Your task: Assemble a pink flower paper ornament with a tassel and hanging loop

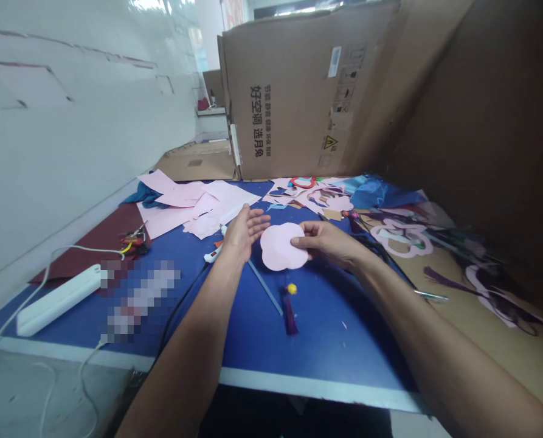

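Observation:
My right hand (326, 241) pinches the right edge of a pink flower-shaped paper cutout (281, 246) and holds it just above the blue table (235, 340). My left hand (245, 231) is beside the cutout's left edge, fingers stretched out and apart, holding nothing. Below the cutout lie a thin grey stick (266, 288) and a purple tassel with a yellow bead (290, 304). A white glue gun (214, 250) lies partly hidden behind my left wrist.
Pink paper sheets (193, 204) and scraps (317, 194) lie at the back. A large cardboard box (298, 91) stands behind. A white power strip (56, 298) and small cutters (134, 240) are at left; a pink flower outline (401, 237) and scissors (430, 295) at right.

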### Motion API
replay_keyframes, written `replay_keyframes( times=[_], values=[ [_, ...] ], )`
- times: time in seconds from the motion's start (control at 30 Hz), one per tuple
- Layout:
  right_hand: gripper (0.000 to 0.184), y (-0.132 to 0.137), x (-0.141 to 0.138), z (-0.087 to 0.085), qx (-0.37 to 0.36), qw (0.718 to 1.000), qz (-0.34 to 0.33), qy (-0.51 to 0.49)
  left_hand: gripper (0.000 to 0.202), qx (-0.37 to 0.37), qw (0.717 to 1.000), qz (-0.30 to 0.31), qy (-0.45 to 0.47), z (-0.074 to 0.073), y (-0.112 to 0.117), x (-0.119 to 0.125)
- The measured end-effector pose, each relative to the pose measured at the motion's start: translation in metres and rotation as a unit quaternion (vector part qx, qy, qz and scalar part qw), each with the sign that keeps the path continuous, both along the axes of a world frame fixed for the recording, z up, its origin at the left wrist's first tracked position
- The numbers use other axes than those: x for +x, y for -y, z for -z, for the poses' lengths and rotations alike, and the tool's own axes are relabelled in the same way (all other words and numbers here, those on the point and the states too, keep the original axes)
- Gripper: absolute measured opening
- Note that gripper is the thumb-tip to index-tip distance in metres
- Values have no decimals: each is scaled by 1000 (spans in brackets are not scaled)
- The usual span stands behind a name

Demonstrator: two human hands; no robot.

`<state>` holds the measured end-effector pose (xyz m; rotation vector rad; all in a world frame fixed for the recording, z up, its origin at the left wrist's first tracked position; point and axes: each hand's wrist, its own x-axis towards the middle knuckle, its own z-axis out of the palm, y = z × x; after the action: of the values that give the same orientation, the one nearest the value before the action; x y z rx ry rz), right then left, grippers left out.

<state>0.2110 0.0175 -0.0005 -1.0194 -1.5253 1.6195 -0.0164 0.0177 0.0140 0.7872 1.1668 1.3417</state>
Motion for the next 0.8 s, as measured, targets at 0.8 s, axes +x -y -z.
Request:
replay_keyframes(
  times=[0.8],
  values=[
    [23, -19, 13, 22, 255, 858, 269, 357, 46, 99, 737, 165, -648, 17, 16, 25]
  ],
)
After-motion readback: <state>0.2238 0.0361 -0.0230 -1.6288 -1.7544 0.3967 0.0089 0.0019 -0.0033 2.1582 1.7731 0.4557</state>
